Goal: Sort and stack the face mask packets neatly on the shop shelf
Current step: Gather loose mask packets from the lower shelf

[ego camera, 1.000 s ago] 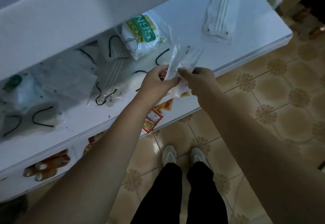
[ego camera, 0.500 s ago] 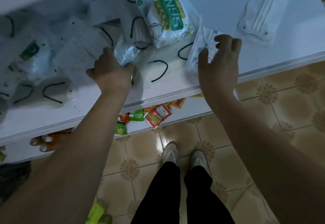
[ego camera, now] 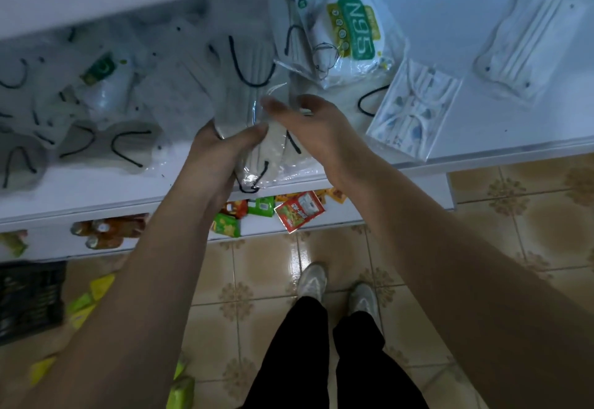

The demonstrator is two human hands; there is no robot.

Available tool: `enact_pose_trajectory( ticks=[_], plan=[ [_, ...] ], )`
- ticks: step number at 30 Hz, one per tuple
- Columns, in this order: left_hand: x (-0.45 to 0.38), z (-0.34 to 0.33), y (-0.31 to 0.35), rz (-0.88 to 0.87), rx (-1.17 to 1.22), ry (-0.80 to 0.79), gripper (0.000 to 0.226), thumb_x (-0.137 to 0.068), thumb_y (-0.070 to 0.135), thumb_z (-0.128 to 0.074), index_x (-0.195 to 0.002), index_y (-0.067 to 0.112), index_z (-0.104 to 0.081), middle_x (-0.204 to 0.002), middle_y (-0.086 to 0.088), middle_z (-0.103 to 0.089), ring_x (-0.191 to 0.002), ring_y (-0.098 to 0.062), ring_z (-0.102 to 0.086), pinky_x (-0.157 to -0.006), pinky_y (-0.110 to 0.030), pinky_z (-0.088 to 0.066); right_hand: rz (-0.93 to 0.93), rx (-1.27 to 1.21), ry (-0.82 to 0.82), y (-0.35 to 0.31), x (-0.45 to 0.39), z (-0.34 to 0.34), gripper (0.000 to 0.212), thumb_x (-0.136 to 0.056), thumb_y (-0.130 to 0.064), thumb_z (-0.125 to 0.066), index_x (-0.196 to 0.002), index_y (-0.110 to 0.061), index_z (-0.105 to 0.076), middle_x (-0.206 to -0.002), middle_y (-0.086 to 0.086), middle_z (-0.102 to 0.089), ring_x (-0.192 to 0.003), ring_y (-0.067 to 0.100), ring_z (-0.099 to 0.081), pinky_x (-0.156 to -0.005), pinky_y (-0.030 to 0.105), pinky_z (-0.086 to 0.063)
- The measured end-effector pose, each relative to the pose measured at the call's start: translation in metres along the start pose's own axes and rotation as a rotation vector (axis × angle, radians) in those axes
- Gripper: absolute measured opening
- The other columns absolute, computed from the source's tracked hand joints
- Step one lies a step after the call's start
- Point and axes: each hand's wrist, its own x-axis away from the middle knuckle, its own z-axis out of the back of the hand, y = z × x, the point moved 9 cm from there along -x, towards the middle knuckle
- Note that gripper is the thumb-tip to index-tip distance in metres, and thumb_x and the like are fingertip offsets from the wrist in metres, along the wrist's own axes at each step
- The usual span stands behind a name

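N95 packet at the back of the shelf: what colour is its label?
Green with white lettering and a yellow border, on the white N95 packet; head view.

Floor (ego camera: pixel 530 232): beige tiles with a brown flower pattern, glossy near the lower shelf's front edge.
Lower shelf (ego camera: pixel 369 212): white, beneath the mask shelf, its front edge over the tiles.
Red snack sachet (ego camera: pixel 299 211): tilted, sticking out past the lower shelf's front edge.
Green snack packets (ego camera: pixel 226 224): just left of the red sachet, on the lower shelf.
Bottles (ego camera: pixel 103 233): brownish, lying on their sides toward the lower shelf's left end.
Black crate (ego camera: pixel 30 299): on the floor at the left edge.
Yellow-green packets (ego camera: pixel 90 299): scattered on the floor beside the crate.
Shoes (ego camera: pixel 311 281): pale, a pair on the tiles.
Trousers (ego camera: pixel 321 363): black.
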Motion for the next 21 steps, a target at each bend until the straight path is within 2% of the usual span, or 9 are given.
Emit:
enact_pose_trajectory(
  ticks=[3, 5, 8, 10, 13, 15, 17, 19, 21],
  plan=[
    [0.006, -0.006, 0.001, 0.007, -0.078, -0.104, 0.037, -0.085, 0.003, -0.068, -0.123, 0.0, -0.063, -0.112, -0.015, -0.073, -0.106, -0.03, -0.07, -0.093, -0.04, -0.054, 0.112, 0.173, -0.002, -0.005, -0.003, 0.0, 0.037, -0.082, -0.034, -0.079, -0.111, -0.013, -0.071, -0.101, -0.001, -0.075, -0.084, 0.012, -0.07, -0.073, 0.029, -0.057],
    [0.006, -0.005, 0.008, 0.031, 0.054, -0.147, 0.031, -0.087, 0.008, -0.058, -0.117, 0.004, -0.063, -0.105, -0.013, -0.07, -0.095, -0.029, -0.067, -0.082, -0.036, -0.052, 0.169, 0.185, 0.035, -0.015, -0.003, 0.014, 0.033, -0.083, -0.029, -0.078, -0.112, -0.014, -0.071, -0.094, -0.002, -0.074, -0.064, 0.002, -0.062, -0.059, 0.022, -0.048],
    [-0.021, 0.005, 0.012, 0.089, 0.156, 0.07, 0.02, -0.094, 0.028, -0.057, -0.102, 0.011, -0.064, -0.08, -0.002, -0.07, -0.069, -0.014, -0.065, -0.065, -0.027, -0.048, 0.192, -0.071, 0.145, -0.024, -0.005, 0.057, 0.019, -0.085, -0.01, -0.073, -0.104, -0.011, -0.071, -0.075, -0.002, -0.07, -0.049, -0.001, -0.052, -0.05, 0.016, -0.041],
    [-0.048, -0.011, 0.016, 0.102, 0.03, 0.113, 0.033, -0.098, 0.042, -0.057, -0.095, 0.01, -0.065, -0.075, -0.003, -0.073, -0.065, -0.017, -0.066, -0.066, -0.028, -0.051, 0.159, -0.185, 0.241, -0.018, -0.009, 0.088, 0.014, -0.086, -0.002, -0.067, -0.098, -0.009, -0.069, -0.07, -0.001, -0.069, -0.056, 0.01, -0.059, -0.053, 0.023, -0.047],
    [-0.074, -0.057, 0.023, 0.1, -0.104, 0.039, 0.06, -0.089, 0.062, -0.06, -0.103, 0.003, -0.065, -0.082, -0.009, -0.077, -0.072, -0.026, -0.073, -0.071, -0.037, -0.06, 0.096, -0.224, 0.297, 0.0, -0.011, 0.118, 0.02, -0.082, 0.0, -0.062, -0.101, -0.004, -0.068, -0.085, 0.011, -0.073, -0.077, 0.027, -0.069, -0.066, 0.04, -0.055],
    [-0.089, -0.068, 0.025, 0.084, -0.178, 0.065, 0.052, -0.086, 0.052, -0.068, -0.103, 0.003, -0.067, -0.084, -0.011, -0.076, -0.063, -0.023, -0.074, -0.054, -0.032, -0.059, 0.075, -0.288, 0.288, 0.007, -0.008, 0.125, 0.024, -0.078, 0.0, -0.059, -0.101, -0.002, -0.067, -0.089, 0.015, -0.072, -0.082, 0.034, -0.069, -0.067, 0.045, -0.057],
    [-0.101, -0.066, 0.033, 0.016, -0.315, 0.126, 0.021, -0.081, 0.026, -0.07, -0.088, 0.006, -0.07, -0.073, -0.009, -0.071, -0.047, -0.015, -0.064, -0.043, -0.023, -0.044, 0.051, -0.365, 0.282, 0.014, -0.007, 0.13, 0.018, -0.082, 0.008, -0.051, -0.093, 0.0, -0.063, -0.075, 0.01, -0.069, -0.072, 0.029, -0.068, -0.063, 0.039, -0.057],
    [-0.105, -0.053, 0.046, -0.084, -0.538, 0.264, 0.021, -0.069, 0.022, -0.065, -0.083, 0.009, -0.074, -0.074, -0.003, -0.071, -0.058, -0.014, -0.065, -0.051, -0.027, -0.049, 0.013, -0.411, 0.282, 0.017, -0.005, 0.13, 0.018, -0.081, 0.013, -0.047, -0.079, -0.003, -0.056, -0.058, 0.009, -0.06, -0.062, 0.027, -0.062, -0.059, 0.033, -0.053],
    [-0.102, -0.047, 0.06, -0.22, -0.713, 0.377, 0.031, -0.077, 0.026, -0.063, -0.102, 0.01, -0.073, -0.102, -0.004, -0.074, -0.095, -0.018, -0.069, -0.076, -0.03, -0.056, -0.037, -0.453, 0.304, 0.024, -0.004, 0.132, 0.018, -0.081, 0.008, -0.049, -0.069, -0.005, -0.052, -0.055, 0.016, -0.052, -0.058, 0.029, -0.057, -0.06, 0.034, -0.049]
  ],
)
